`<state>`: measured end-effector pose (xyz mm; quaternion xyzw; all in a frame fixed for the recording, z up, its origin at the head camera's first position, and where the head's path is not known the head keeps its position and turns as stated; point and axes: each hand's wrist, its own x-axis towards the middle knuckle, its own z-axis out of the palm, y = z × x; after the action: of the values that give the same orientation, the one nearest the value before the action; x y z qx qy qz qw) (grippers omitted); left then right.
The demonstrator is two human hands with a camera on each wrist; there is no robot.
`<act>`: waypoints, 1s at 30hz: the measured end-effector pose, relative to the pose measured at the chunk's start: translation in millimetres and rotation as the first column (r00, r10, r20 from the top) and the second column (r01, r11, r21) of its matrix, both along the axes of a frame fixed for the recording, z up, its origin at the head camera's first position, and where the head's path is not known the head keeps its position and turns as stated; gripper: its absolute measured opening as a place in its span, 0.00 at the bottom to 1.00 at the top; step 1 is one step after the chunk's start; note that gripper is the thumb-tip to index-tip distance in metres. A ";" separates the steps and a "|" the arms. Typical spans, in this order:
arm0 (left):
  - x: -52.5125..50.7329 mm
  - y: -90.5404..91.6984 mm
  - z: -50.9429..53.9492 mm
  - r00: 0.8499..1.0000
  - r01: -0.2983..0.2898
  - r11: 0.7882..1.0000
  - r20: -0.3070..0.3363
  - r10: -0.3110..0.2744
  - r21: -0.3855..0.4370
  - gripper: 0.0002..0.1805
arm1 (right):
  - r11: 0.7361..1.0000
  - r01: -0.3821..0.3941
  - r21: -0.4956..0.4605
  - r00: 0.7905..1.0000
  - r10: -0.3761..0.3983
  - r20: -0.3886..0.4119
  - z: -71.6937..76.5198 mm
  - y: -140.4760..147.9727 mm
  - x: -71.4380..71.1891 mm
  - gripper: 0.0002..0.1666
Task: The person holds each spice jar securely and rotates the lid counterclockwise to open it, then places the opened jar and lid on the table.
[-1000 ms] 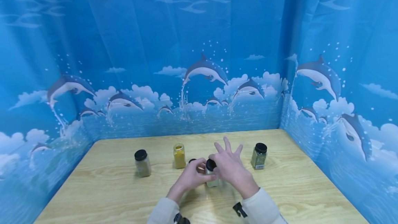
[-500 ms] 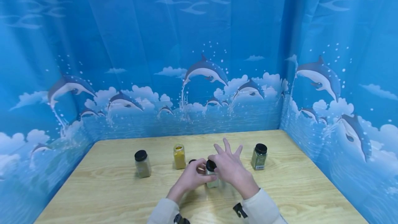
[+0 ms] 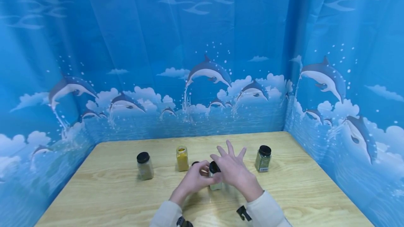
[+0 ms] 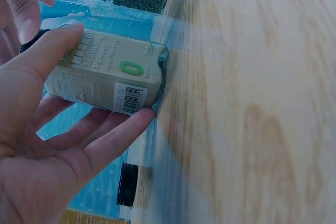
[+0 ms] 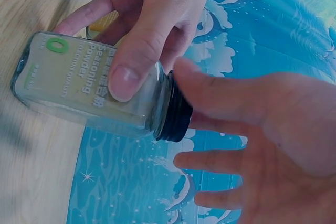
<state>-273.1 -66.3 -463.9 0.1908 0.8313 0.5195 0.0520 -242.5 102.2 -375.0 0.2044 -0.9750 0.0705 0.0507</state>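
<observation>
A clear square glass jar of pale seasoning powder (image 5: 79,85) stands on the table between both hands. My left hand (image 3: 193,180) grips its body, with the thumb across the printed label and the fingers behind and below. At the top, my right hand (image 3: 236,173) pinches the black lid (image 5: 176,113) between thumb and index finger, while its other fingers spread away. The lid sits on the jar's neck. Just behind the left hand, a loose black lid (image 4: 127,184) lies on the table, mostly hidden in the head view.
A lidless jar of yellow powder (image 3: 182,160) stands behind the left hand. Farther left is a black-capped jar of greyish powder (image 3: 145,169). To the right stands a black-capped jar of green herbs (image 3: 262,160). Blue dolphin-print curtains (image 3: 151,45) border the wooden table (image 3: 104,192).
The right hand's thumb and fingers shift slightly around the lid. Both hands and the jar otherwise keep their places.
</observation>
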 end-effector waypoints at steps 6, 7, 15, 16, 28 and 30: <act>-0.3 -1.1 -0.8 1.000 0.022 0.999 -0.020 -0.021 0.029 0.14 | 0.999 0.033 -0.024 0.999 -0.034 -0.003 0.1 0.5 -0.9 0.36; -0.4 -1.1 -0.8 0.999 0.025 0.999 -0.024 -0.025 0.033 0.14 | 0.999 0.040 -0.029 0.999 -0.040 -0.003 0.2 0.6 -1.2 0.36; -0.2 0.3 -1.1 1.000 0.009 0.999 0.001 -0.009 0.038 0.16 | 0.995 0.075 -0.060 0.997 -0.076 -0.015 -0.5 0.4 -4.0 0.30; -0.5 0.4 -1.2 1.000 0.006 0.999 0.005 -0.007 0.036 0.16 | 0.995 0.077 -0.059 0.997 -0.078 -0.019 -0.5 0.3 -4.4 0.29; -1.1 0.3 -1.6 1.000 -0.004 1.000 -0.006 0.004 0.008 0.16 | 0.995 0.068 -0.071 0.996 -0.071 -0.047 -1.5 -1.3 -4.5 0.22; -0.8 0.5 -1.7 1.000 -0.005 1.000 -0.012 0.005 0.006 0.16 | 0.995 0.066 -0.070 0.997 -0.069 -0.035 -1.0 -1.9 -4.3 0.21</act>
<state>-274.0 -65.8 -465.6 0.1920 0.8305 0.5209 0.0449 -246.8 100.3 -376.0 0.1707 -0.9773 0.0983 0.0782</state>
